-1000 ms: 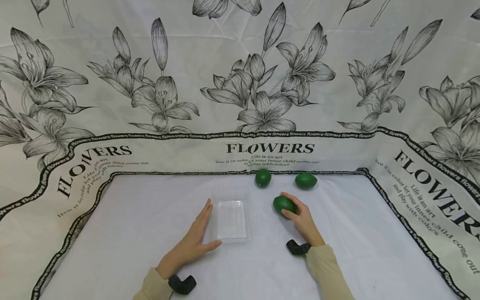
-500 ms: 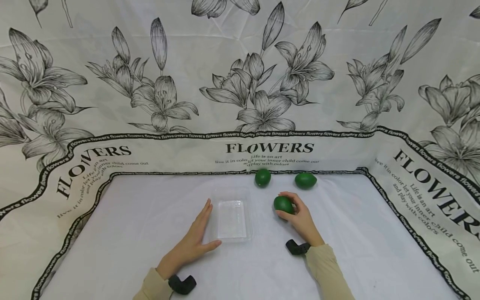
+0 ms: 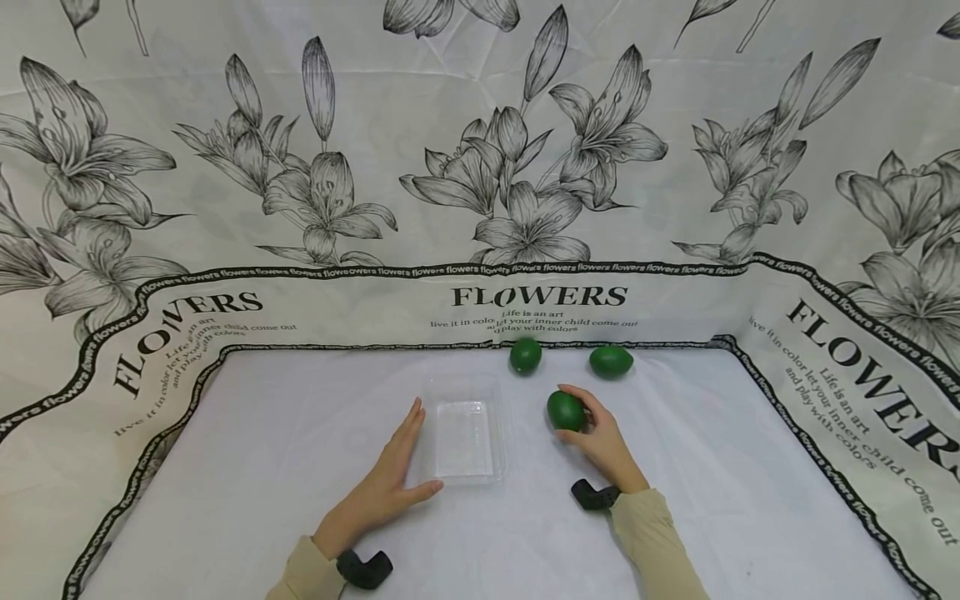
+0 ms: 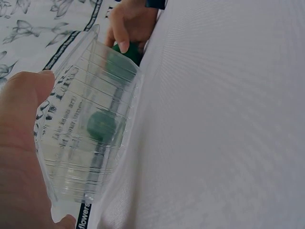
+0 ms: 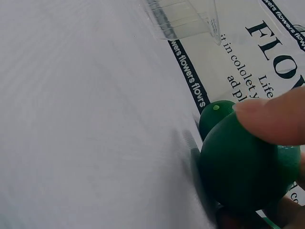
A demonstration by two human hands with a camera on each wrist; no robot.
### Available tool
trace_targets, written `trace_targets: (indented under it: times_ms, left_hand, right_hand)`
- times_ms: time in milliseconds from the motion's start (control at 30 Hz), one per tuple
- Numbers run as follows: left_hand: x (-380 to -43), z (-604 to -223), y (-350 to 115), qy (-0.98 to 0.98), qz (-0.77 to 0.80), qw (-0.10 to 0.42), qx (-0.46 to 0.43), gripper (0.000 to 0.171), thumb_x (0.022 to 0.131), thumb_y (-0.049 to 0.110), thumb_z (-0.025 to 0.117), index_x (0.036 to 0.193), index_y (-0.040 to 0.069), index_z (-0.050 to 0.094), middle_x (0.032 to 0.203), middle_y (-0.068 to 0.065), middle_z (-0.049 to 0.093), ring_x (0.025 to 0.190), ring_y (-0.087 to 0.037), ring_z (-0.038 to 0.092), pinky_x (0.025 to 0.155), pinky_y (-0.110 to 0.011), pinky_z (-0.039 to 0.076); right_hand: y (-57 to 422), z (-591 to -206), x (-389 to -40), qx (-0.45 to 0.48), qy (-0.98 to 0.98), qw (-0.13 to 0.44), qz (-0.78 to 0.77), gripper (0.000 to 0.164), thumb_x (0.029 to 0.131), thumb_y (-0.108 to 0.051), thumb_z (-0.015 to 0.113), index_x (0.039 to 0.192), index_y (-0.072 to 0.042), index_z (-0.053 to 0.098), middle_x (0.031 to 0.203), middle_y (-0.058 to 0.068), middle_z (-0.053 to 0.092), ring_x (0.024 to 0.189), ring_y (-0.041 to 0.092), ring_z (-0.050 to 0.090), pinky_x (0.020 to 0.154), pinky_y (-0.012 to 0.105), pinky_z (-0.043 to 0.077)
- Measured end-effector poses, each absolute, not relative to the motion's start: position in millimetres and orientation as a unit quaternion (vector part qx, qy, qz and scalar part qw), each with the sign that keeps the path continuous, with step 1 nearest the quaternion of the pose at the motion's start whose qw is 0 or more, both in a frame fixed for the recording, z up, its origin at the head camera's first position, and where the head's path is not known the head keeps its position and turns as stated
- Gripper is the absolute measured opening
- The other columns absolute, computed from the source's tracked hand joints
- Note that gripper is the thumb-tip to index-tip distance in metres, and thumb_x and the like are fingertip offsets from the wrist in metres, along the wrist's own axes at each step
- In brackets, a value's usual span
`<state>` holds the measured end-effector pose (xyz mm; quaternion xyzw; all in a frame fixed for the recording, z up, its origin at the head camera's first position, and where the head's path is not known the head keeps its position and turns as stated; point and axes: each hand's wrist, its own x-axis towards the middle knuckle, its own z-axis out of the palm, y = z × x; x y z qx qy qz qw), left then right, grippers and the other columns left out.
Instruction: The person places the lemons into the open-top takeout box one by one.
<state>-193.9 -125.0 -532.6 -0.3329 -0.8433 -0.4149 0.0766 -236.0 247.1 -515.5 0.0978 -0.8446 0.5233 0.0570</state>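
Observation:
My right hand (image 3: 603, 433) grips a dark green lime (image 3: 565, 411) between thumb and fingers, low over the white cloth. In the right wrist view the lime (image 5: 243, 164) fills the space beneath the thumb. A clear plastic box (image 3: 462, 479) stands in the middle, its open side up. Along its left side lie the straight fingers of my left hand (image 3: 382, 487), with the thumb stretched toward its near corner. The left wrist view shows that thumb at the rim of the box (image 4: 81, 157). Nothing lies inside the box.
Two more limes rest at the back of the table, one (image 3: 526, 356) behind the box's right side and another (image 3: 612, 362) farther right. A flower-printed cloth (image 3: 360, 308) rises behind them and along both sides. White cloth (image 3: 525, 550) covers the tabletop.
The lime in my right hand has turned so that a rounder side shows, and the fingers and thumb have shifted slightly around it. The left hand and box have stayed in place.

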Motion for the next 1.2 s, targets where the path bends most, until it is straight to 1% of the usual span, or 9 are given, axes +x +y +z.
trace_targets:
  times_ms: [133,200,400,600,733,867,933,1100,1200]
  left_hand:
    - [-194.1,-533.7,-125.3,-0.842,-0.419,0.072,-0.331,0.104,0.088,0.037,0.073,0.160,0.010,0.004,0.166,-0.014,0.000,0.151,-0.031,0.007,0.119,-0.033,0.005]
    - [-194.2,-534.5,-125.5,-0.841,-0.420,0.074,-0.333,0.103,0.088,0.037,0.073,0.160,0.009,0.004,0.166,-0.014,0.001,0.151,-0.032,0.008,0.118,-0.030,0.004]
    - [-194.9,-536.4,-125.8,-0.839,-0.422,0.079,-0.335,0.102,0.088,0.035,0.072,0.160,0.007,0.005,0.166,-0.014,0.001,0.151,-0.032,0.008,0.117,-0.026,0.002]
    - [-195.2,-536.2,-125.7,-0.838,-0.419,0.084,-0.340,0.101,0.089,0.036,0.072,0.159,0.004,0.006,0.165,-0.018,0.002,0.151,-0.034,0.008,0.117,-0.026,0.002]
    - [-195.5,-535.8,-126.0,-0.837,-0.421,0.079,-0.339,0.102,0.088,0.036,0.072,0.159,0.002,0.007,0.165,-0.017,0.002,0.151,-0.033,0.008,0.118,-0.029,0.003]
    - [-195.7,-535.2,-125.8,-0.839,-0.418,0.075,-0.339,0.103,0.089,0.036,0.072,0.160,0.007,0.003,0.166,-0.017,0.000,0.151,-0.032,0.006,0.119,-0.038,0.006]
    - [-195.5,-534.3,-125.6,-0.839,-0.416,0.079,-0.342,0.103,0.089,0.036,0.072,0.160,0.007,0.003,0.165,-0.019,0.001,0.151,-0.033,0.007,0.119,-0.040,0.007]
    - [-194.7,-532.0,-125.8,-0.838,-0.421,0.074,-0.340,0.104,0.088,0.033,0.073,0.160,0.009,0.003,0.165,-0.018,0.000,0.151,-0.032,0.007,0.119,-0.030,0.003]
    - [-194.4,-531.4,-125.9,-0.837,-0.423,0.072,-0.339,0.104,0.087,0.033,0.073,0.160,0.008,0.002,0.166,-0.017,0.000,0.151,-0.032,0.006,0.118,-0.026,0.001]
  right_hand:
    - [248.0,-516.2,-236.2,0.116,-0.846,0.057,0.518,0.076,0.077,-0.001,0.081,0.145,-0.015,0.050,0.147,0.013,0.047,0.126,0.035,0.048,0.103,0.055,0.035]
    - [247.9,-516.4,-236.2,0.113,-0.846,0.055,0.517,0.077,0.076,-0.001,0.082,0.145,-0.015,0.050,0.147,0.013,0.048,0.127,0.035,0.048,0.104,0.055,0.035]
    - [247.4,-518.8,-237.8,0.094,-0.848,0.051,0.519,0.074,0.077,-0.008,0.085,0.143,-0.017,0.052,0.144,0.011,0.050,0.124,0.033,0.049,0.106,0.055,0.035]
    - [246.4,-518.0,-236.3,0.080,-0.851,0.046,0.518,0.076,0.076,-0.017,0.087,0.143,-0.018,0.052,0.142,0.012,0.051,0.123,0.034,0.050,0.105,0.055,0.037]
    - [246.4,-516.5,-235.6,0.068,-0.855,0.044,0.511,0.077,0.073,-0.021,0.089,0.141,-0.022,0.052,0.138,0.011,0.053,0.120,0.032,0.053,0.103,0.052,0.039]
    - [247.2,-516.1,-235.7,0.065,-0.854,0.049,0.515,0.078,0.072,-0.022,0.091,0.140,-0.024,0.052,0.135,0.010,0.054,0.114,0.030,0.056,0.100,0.049,0.042]
    - [247.1,-515.7,-236.1,0.063,-0.851,0.053,0.518,0.078,0.071,-0.023,0.091,0.139,-0.024,0.053,0.134,0.010,0.055,0.110,0.029,0.058,0.097,0.047,0.043]
    - [245.1,-512.3,-237.0,0.050,-0.849,0.059,0.522,0.077,0.073,-0.023,0.090,0.140,-0.020,0.052,0.130,0.012,0.056,0.100,0.027,0.061,0.090,0.039,0.047]
    - [242.5,-508.0,-236.5,0.042,-0.842,0.059,0.534,0.077,0.074,-0.022,0.089,0.141,-0.017,0.052,0.128,0.014,0.056,0.098,0.027,0.061,0.086,0.033,0.048]
